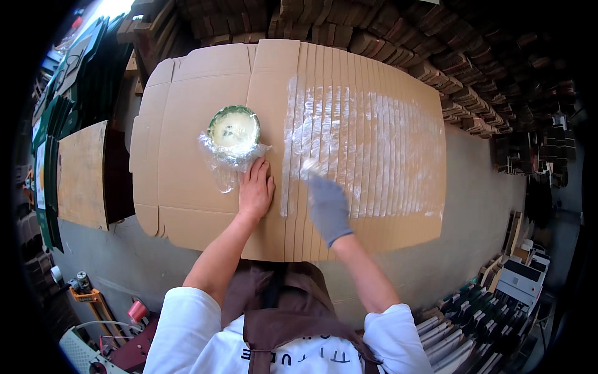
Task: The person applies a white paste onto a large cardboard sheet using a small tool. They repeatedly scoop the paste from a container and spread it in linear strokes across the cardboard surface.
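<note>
A stack of flat brown cardboard sheets [205, 187] lies before me, its right part fanned out in overlapping strips. Wet, whitish glue streaks [374, 143] cover the strips. On the plain left part rests a round green-rimmed bowl [233, 126] of cream-coloured paste, with crumpled clear plastic film [227, 163] around its near side. My left hand [256, 192], bare, lies flat on the cardboard just below the bowl, fingers stretched toward the film. My right hand [329, 209], in a grey glove, is closed on a brush [313, 167]; its pale bristles are blurred at the left part of the glued strips.
Stacks of cardboard [324, 25] line the far side. To the left stand a wooden board [84, 174] and dark green sheets [81, 87]. An orange pallet jack [96, 305] is at lower left. A grey machine [522, 277] and stacked panels [455, 330] sit at lower right.
</note>
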Demonstrator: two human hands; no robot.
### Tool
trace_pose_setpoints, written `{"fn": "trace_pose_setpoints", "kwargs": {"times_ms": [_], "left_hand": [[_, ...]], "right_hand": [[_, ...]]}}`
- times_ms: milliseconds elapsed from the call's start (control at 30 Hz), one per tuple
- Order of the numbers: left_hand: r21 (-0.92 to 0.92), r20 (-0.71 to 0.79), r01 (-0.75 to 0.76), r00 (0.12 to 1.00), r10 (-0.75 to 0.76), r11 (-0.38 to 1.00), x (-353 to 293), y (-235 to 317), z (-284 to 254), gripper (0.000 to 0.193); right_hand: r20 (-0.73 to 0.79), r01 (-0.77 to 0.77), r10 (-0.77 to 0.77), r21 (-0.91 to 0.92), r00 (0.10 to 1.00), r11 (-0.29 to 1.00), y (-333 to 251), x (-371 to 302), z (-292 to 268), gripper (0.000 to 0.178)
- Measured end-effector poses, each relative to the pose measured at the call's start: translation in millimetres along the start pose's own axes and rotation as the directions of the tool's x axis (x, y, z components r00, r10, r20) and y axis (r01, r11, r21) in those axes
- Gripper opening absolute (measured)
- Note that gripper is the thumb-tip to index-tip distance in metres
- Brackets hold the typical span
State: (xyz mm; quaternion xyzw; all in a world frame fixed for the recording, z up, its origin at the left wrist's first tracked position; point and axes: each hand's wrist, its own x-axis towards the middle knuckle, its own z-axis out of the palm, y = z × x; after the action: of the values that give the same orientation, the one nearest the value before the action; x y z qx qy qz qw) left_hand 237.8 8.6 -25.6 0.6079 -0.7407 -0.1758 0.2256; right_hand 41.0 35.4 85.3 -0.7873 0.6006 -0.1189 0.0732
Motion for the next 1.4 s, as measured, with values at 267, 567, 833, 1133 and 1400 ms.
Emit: {"fn": "trace_pose_setpoints", "kwargs": {"times_ms": [267, 567, 833, 1133, 1400], "left_hand": [[0.009, 0.038, 0.015, 0.999, -0.015, 1.000, -3, 4, 4, 0.044], [-0.030, 0.001, 0.009, 1.000, -0.009, 1.000, -1, 4, -1, 0.044], [-0.558, 0.016, 0.201, 0.972, -0.232, 0.805, 1, -8, 25, 0.035], [-0.168, -0.228, 0.043, 0.970, -0.082, 0.985, 9, 8, 8, 0.026], [-0.031, -0.052, -0.026, 0.998, 0.025, 0.999, 9, 0, 2, 0.037]], "right_hand": [[0.056, -0.280, 0.275, 0.126, 0.960, 0.952, -5, -37, 4, 0.034], [-0.351, -0.327, 0.372, 0.181, 0.859, 0.927, -15, -24, -15, 0.024], [-0.537, 0.170, 0.345, 0.694, 0.770, 0.700, -185, 28, -57, 0.025], [-0.610, 0.318, 0.291, 0.693, 0.737, 0.647, -219, 19, -41, 0.035], [-0.569, -0.081, 0.327, 0.414, 0.755, 0.907, -104, -33, 14, 0.033]]}}
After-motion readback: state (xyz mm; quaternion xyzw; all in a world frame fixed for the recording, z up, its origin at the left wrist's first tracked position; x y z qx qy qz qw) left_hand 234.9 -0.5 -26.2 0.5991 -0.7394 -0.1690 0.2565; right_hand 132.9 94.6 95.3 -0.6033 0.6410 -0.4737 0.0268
